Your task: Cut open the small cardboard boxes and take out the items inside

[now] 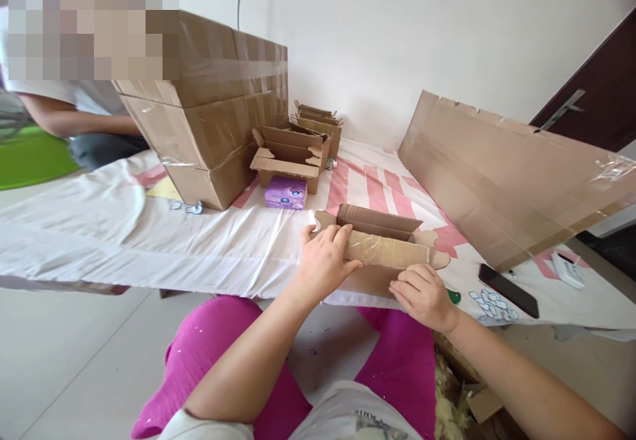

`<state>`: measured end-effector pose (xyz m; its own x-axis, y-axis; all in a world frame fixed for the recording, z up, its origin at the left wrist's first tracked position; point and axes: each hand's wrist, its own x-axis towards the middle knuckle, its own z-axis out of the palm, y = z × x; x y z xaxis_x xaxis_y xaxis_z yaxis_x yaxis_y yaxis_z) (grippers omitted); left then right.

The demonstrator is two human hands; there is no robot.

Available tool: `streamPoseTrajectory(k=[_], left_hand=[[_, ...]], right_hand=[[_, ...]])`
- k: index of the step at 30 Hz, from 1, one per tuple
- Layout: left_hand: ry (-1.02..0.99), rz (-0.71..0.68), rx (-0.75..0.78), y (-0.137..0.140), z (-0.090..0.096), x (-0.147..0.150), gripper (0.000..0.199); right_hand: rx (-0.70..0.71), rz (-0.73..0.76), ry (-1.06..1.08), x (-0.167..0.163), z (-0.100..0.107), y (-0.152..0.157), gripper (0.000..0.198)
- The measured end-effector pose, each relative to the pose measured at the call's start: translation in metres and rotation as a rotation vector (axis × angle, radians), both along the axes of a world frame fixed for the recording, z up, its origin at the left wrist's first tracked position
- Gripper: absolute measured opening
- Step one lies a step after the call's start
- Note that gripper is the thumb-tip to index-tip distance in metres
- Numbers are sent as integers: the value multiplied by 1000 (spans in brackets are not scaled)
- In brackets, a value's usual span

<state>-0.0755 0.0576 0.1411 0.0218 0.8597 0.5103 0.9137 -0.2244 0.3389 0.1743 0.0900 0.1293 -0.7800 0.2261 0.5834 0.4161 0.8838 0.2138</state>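
Observation:
Directly before me at the table's front edge stands a small cardboard box [373, 282], its top flaps up and apart. A strip of clear tape runs along the front flap [392, 252]. My left hand [325, 258] grips the left end of the box, fingers over the rim and thumb against the front. At the lower right corner, my right hand [424, 297] has its fingers curled against the front face. What lies inside the box is hidden. Just right of that hand, a green object [453, 295] shows in part.
Stacked, taped cartons [218, 115] rise at left, beside a seated person [74, 115]. Small open boxes [291, 155] and a purple tissue pack [285, 193] stand behind. A cardboard panel [497, 168] leans at right, near a phone [509, 290] and several small blue-edged pieces [493, 305].

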Motion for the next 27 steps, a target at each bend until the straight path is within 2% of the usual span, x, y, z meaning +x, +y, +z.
streamPoseTrajectory(k=[4,7,9,12,14,17,21,24,25,27], left_hand=[[0,-1,-13,-1,3,0,58],[-12,-27,-22,-3,7,-1,58],[-37,-85,-29,-6,10,-5,55],[-86,-200,-61,-10,14,-13,39],[-119,-261,-88,-12,17,-20,23],[-139,-365,-145,-13,20,-33,11],[-130,-527,-261,-16,24,-45,23],[-76,-430,-293,-16,23,-41,23],[-43,-353,-280,-16,22,-37,21],[33,-190,-210,-15,20,-28,13]], right_hand=[[-84,42,139,5,5,0,11],[-33,-66,286,2,12,6,19],[-14,-183,290,-2,14,11,34],[-82,-328,235,-3,10,17,58],[-142,-358,245,2,5,17,60],[-158,-269,281,17,-5,10,51],[-167,-111,252,35,-17,-8,55],[-333,-60,294,42,-18,-18,61],[-376,-47,293,42,-17,-19,57],[-388,-71,267,40,-14,-18,39]])
